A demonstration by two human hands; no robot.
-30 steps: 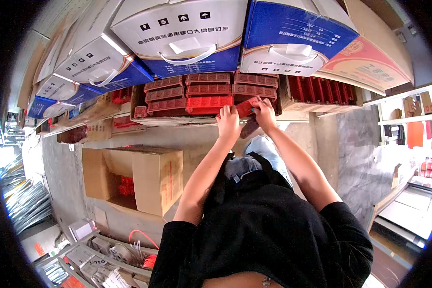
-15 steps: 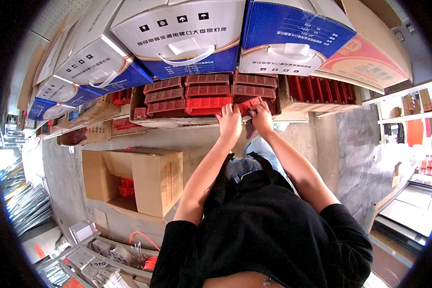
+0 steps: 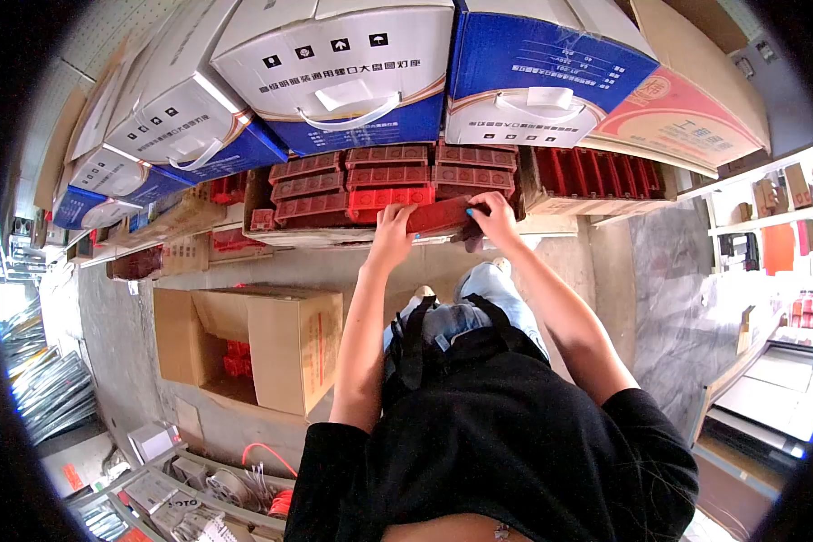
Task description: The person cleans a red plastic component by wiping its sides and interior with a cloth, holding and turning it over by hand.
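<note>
A dark red strip (image 3: 439,217) is stretched between my two hands, in front of an open carton (image 3: 325,237) of stacked red strips. My left hand (image 3: 392,237) grips its left end. The right end is pinched by my right hand (image 3: 494,219), which also has a dark cloth-like item (image 3: 471,237) hanging beside it. Behind my hands, rows of dusty red strips (image 3: 390,154) fill the carton, with one brighter red strip (image 3: 390,199) at the front.
White and blue boxes (image 3: 334,81) with handles stand above the carton. To its right is another carton (image 3: 596,200) of red pieces. An open cardboard box (image 3: 296,348) with red items sits on the floor at left. A crate (image 3: 217,479) of supplies lies lower left.
My left hand has moved left along the strip, away from my right hand. The strip now shows a smoother, darker side. My right hand has shifted only slightly.
</note>
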